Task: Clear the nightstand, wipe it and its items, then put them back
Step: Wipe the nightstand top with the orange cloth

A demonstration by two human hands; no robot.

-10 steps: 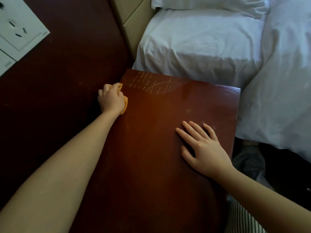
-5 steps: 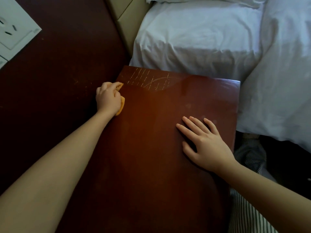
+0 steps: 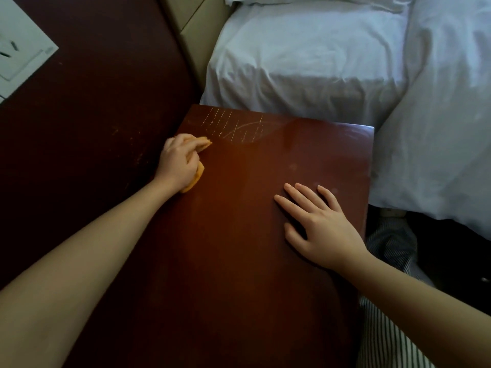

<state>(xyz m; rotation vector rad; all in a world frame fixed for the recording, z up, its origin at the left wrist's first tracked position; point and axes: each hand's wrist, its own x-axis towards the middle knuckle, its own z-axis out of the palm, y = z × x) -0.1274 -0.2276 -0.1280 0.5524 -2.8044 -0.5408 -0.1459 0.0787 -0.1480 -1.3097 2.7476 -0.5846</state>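
The dark red-brown wooden nightstand (image 3: pixel 239 248) fills the middle of the view, its top bare, with pale scratch marks near its far left corner. My left hand (image 3: pixel 179 162) presses an orange cloth (image 3: pixel 198 176) onto the top at its left edge, fingers closed over the cloth, just below the scratches. My right hand (image 3: pixel 318 224) lies flat on the right part of the top, palm down, fingers spread, holding nothing.
A bed with white sheets (image 3: pixel 332 54) borders the nightstand on the far and right sides. A dark wood wall panel (image 3: pixel 87 102) with a white socket plate (image 3: pixel 18 51) runs along the left. Striped fabric (image 3: pixel 390 338) shows at lower right.
My left hand with the cloth has shifted slightly right along the top, toward the scratches. My right hand stays flat in place.
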